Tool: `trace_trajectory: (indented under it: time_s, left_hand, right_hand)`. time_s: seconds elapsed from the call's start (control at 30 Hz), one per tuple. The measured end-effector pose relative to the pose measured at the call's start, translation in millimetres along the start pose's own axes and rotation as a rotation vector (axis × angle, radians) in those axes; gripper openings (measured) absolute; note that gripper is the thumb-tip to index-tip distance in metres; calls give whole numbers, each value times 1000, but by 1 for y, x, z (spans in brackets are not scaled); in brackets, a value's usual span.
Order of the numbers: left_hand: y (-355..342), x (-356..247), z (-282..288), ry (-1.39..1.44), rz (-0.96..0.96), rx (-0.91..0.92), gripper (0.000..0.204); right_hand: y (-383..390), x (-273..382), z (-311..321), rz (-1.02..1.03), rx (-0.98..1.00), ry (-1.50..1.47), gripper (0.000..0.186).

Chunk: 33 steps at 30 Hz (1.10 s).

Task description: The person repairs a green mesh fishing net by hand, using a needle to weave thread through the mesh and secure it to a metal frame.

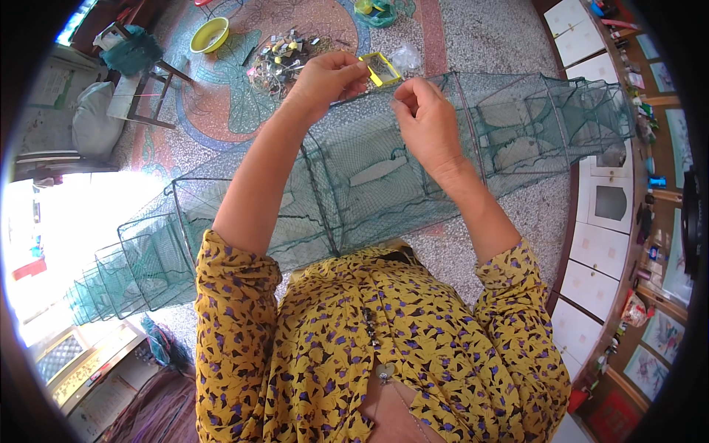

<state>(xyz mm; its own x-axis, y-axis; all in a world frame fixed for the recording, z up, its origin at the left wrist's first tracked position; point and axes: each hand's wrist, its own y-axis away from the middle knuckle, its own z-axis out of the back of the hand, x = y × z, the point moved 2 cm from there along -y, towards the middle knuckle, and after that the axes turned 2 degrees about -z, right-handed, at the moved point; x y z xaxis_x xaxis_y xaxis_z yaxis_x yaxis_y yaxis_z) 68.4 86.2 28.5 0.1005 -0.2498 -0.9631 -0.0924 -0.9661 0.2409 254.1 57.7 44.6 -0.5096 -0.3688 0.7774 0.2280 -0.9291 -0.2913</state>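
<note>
A long folding fish trap (377,199) of green mesh stretches across in front of me, from lower left to upper right, held in shape by dark rectangular frames. At its far edge my left hand (332,83) is closed, its bent fingers gripping the netting along the rim. My right hand (430,122) hovers a little to the right over the mesh, thumb and forefinger pinched together. Anything between those fingertips is too fine to make out. Just beyond the hands lies a small yellow open-framed box (396,77).
On the patterned floor beyond lie a heap of small parts and cords (284,63), a yellow basin (210,35), a clear plastic bag (405,57) and a green bag (375,13). A wooden stool (140,107) stands at left. White cabinets (593,247) line the right side.
</note>
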Motion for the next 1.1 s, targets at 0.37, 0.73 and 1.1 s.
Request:
trace_trajectory:
  time_s: [0.37,0.73,1.1]
  left_hand:
    - [-1,5,-8,-238,-82,-40,15]
    - [13,-6,-4,84,-260,-124,17]
    - [18,-4,-18,-326,-391,206,16]
  right_hand:
    - [-8,10,-19,194,-143,245,12]
    - [-44,27,0,58,152,126,18]
    - [-76,156,109,773,-91,-724,21]
